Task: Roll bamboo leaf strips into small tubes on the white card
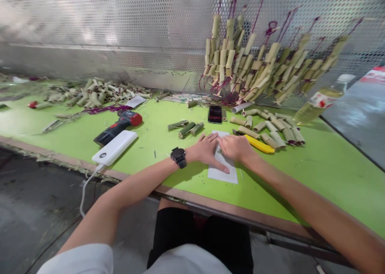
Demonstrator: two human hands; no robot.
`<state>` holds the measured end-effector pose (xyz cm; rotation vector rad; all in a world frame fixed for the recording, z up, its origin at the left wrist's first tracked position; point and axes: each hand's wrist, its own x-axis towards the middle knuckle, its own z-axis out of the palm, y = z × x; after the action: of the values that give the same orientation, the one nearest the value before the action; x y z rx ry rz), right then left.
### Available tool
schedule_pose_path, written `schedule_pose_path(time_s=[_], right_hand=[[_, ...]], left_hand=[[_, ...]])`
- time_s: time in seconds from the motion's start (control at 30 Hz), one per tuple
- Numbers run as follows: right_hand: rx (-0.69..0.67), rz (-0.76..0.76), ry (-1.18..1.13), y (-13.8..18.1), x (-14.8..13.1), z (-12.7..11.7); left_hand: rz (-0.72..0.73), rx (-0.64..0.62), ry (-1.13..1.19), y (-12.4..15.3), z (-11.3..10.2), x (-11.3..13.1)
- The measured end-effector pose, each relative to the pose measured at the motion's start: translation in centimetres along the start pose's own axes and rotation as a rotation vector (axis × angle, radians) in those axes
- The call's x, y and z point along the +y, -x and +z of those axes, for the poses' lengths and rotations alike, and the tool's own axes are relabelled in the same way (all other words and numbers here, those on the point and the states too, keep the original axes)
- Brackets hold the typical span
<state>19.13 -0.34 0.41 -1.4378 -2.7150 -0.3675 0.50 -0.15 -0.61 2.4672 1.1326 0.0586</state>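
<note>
In the head view, the left hand (208, 150) is spread wide on the white paper (223, 177), which lies on the worktop (327, 166); the right hand (235, 147) is curled, its grip I cannot tell. Steady, even pressure should keep the paper flat.

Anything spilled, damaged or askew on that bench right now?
No obvious spill. Small dark specks lie beside the white rectangular paper sheet, like stray debris. Ragged pale fibres line the front-left edge of the green tabletop, so it looks frayed. The clear plastic bottle of yellow liquid seems tilted, possibly lens distortion.
</note>
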Motion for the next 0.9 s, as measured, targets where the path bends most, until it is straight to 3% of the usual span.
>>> schedule_pose_path(time_s=[0.1, 0.3, 0.4, 0.53, 0.63, 0.77, 0.9], right_hand=[[-0.027, -0.015, -0.001, 1.4, 0.5, -0.2], [-0.018, 0.213, 0.115, 0.0, 2.2, 0.2], [0.009, 0.16, 0.044, -0.4, 0.6, 0.3], [0.012, 0.023, -0.031, 1.4, -0.4, 0.1], [-0.022, 0.069, 0.026, 1.7, 0.8, 0.1], [-0.031, 0.182, 0.084, -0.3, 1.4, 0.3], [-0.008, 0.089, 0.018, -0.3, -0.2, 0.0]], left_hand=[[-0.02, -0.012, -0.005, 0.1, 0.0, 0.0], [-0.033, 0.0, 0.008, 0.1, -0.1, 0.2], [-0.02, -0.002, 0.007, 0.0, 0.0, 0.1], [-0.024, -0.01, 0.004, 0.0, 0.0, 0.0], [-0.039, -0.017, 0.006, 0.0, 0.0, 0.2], [-0.05, -0.011, 0.012, 0.0, -0.1, 0.4], [-0.012, -0.008, 0.01, -0.1, 0.0, 0.1]])
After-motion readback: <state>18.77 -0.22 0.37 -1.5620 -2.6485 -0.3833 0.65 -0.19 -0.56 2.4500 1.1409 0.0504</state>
